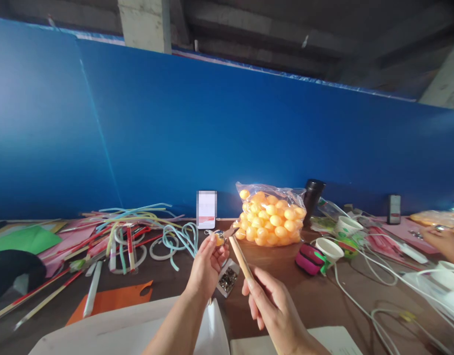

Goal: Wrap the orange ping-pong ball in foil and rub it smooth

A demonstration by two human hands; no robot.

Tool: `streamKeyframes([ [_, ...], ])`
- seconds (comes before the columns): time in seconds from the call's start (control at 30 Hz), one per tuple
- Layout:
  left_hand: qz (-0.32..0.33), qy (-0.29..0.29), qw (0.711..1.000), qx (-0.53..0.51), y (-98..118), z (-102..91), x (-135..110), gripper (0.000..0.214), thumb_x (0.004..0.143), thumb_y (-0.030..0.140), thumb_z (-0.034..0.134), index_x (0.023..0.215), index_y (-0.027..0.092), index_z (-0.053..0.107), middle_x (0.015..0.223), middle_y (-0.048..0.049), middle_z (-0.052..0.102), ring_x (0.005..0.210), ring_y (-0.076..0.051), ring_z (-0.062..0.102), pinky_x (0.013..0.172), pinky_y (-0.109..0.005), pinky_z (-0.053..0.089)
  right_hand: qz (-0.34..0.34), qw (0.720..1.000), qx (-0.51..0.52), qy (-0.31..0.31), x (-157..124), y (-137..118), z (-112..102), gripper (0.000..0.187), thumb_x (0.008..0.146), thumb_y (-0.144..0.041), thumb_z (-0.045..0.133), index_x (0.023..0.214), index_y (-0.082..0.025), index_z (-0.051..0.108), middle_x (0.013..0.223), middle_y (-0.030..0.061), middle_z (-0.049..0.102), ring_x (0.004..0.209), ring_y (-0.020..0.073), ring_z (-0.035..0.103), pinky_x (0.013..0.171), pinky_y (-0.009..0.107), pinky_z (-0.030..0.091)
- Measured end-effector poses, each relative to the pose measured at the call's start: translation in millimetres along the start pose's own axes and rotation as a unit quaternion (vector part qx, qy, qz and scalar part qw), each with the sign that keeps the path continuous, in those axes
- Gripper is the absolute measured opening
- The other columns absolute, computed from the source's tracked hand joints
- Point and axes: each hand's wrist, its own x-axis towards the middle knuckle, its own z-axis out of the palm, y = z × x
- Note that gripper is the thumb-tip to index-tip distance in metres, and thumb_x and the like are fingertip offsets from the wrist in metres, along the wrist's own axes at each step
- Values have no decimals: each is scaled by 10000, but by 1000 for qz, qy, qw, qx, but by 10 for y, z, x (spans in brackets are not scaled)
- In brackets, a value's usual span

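Observation:
In the head view my left hand (208, 261) is closed, pinching a small round orange piece (219, 240) with a shiny metal part on top. It looks like a ball, but fingers cover much of it. My right hand (266, 296) is wrapped around a flat light wooden stick (241, 257), tilted up toward the left hand. A thin brown pointed piece (230, 231) shows between the stick's tip and the orange piece; what it belongs to is unclear. Below the hands, a small white box (224, 292) contains many small dark metal pieces.
A clear bag of orange balls (270, 221) stands behind my hands, beside a black bottle (313, 199). Coloured tubes and sticks (129, 241) clutter the left. A phone (207, 209) leans against the blue wall. Cups, cables and a magenta pouch (309, 259) lie right, near another person's hand (442, 243).

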Motion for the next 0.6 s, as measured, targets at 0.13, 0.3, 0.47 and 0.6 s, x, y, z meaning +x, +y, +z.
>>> streamKeyframes([
  [0.13,4,-5,1000,9,-5,3,-5,228,781,258,715,979,175,638,843,-23,664,720,-97,638,703,-207,531,2,1000,-6,-11,-2,-1,-6,377,969,-509,414,840,-182,551,503,-68,473,370,73,403,373,171,320],
  [0.3,5,-5,1000,19,-19,4,-3,312,783,259,715,1077,193,637,904,-29,674,734,-96,640,727,-211,526,-4,1000,3,-5,-3,3,-9,384,971,-512,408,846,-179,554,499,-66,477,369,74,409,368,168,314],
  [0.47,18,-9,999,28,-27,-7,0,350,789,267,709,1124,200,631,922,-36,685,734,-97,640,748,-224,524,8,1000,-7,-8,-3,-12,-16,369,970,-500,424,852,-180,565,518,-65,487,365,66,402,368,166,302],
  [0.6,24,-19,999,32,-27,-12,-3,366,795,272,703,1147,207,627,959,-42,691,777,-107,651,775,-233,517,5,1000,-3,-10,0,-27,-21,385,966,-516,417,844,-181,562,498,-65,482,368,78,415,374,170,321],
])
